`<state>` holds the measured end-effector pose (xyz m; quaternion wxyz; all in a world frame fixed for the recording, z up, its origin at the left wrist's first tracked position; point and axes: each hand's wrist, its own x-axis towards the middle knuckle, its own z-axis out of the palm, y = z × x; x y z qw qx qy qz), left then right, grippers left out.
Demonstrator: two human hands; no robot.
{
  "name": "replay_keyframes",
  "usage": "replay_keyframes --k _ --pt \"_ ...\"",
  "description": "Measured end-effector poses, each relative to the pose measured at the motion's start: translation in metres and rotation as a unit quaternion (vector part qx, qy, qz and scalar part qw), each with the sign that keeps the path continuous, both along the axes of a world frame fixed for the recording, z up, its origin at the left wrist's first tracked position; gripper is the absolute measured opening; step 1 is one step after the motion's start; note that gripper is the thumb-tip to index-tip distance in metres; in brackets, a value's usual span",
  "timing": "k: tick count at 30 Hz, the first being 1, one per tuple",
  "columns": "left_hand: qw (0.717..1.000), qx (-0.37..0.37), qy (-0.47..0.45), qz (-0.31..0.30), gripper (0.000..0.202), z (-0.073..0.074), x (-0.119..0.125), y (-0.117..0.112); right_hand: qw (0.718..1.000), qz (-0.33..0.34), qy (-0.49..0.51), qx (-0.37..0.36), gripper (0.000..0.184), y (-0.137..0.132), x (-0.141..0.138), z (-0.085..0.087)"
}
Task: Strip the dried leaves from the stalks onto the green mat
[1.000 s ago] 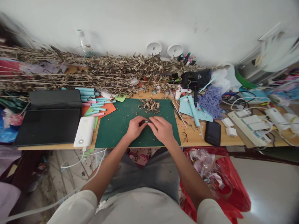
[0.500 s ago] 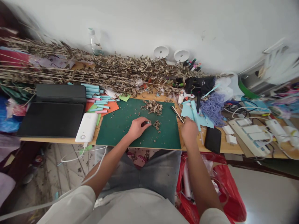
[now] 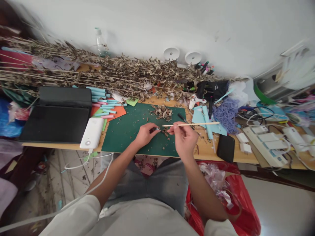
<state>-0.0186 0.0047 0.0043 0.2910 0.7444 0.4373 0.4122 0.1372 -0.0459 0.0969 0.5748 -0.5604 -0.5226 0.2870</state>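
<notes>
Over the middle of the green mat (image 3: 120, 137), my left hand (image 3: 145, 135) pinches a small light-blue paper tube (image 3: 157, 128), mostly hidden by the fingers. My right hand (image 3: 185, 141) is closed on a thin wooden stick (image 3: 204, 124), held nearly level with its tip pointing left, a short way from the tube. Beneath and between the hands lie crumbled dried leaves (image 3: 165, 131). A larger heap of dried leaves (image 3: 162, 112) sits farther back on the mat. A dark pen-like tool (image 3: 181, 116) lies near the mat's right edge.
Bundles of dried stalks (image 3: 147, 72) line the wall. At left are blue and pink paper rolls (image 3: 98, 95), a black tablet case (image 3: 55, 124) and a white power bank (image 3: 91, 132). To the right are a glue gun (image 3: 195, 101), purple yarn (image 3: 225, 113), a black phone (image 3: 225, 148) and a power strip (image 3: 265, 146).
My right hand has picked up the wooden stick from beside the mat's right edge and brought it left, near the tube. My left hand stays in place with the tube.
</notes>
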Motion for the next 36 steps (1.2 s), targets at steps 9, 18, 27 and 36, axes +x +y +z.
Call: replay_keyframes --k 9,18,27,36 --pt "1.000 0.002 -0.012 -0.015 0.019 0.002 0.000 0.000 0.989 0.042 -0.144 0.011 0.016 0.007 -0.005 -0.020" --pt "1.000 -0.004 -0.009 -0.012 0.019 0.002 0.000 0.000 0.981 0.054 -0.185 0.033 0.014 0.009 -0.003 -0.015" --pt "1.000 -0.006 -0.007 -0.018 0.020 0.003 -0.001 0.000 0.983 0.067 -0.172 0.004 0.016 0.011 -0.004 -0.016" --pt "1.000 -0.008 -0.003 -0.016 0.019 0.000 0.000 0.000 0.959 0.091 -0.268 0.001 0.018 0.018 -0.005 -0.022"
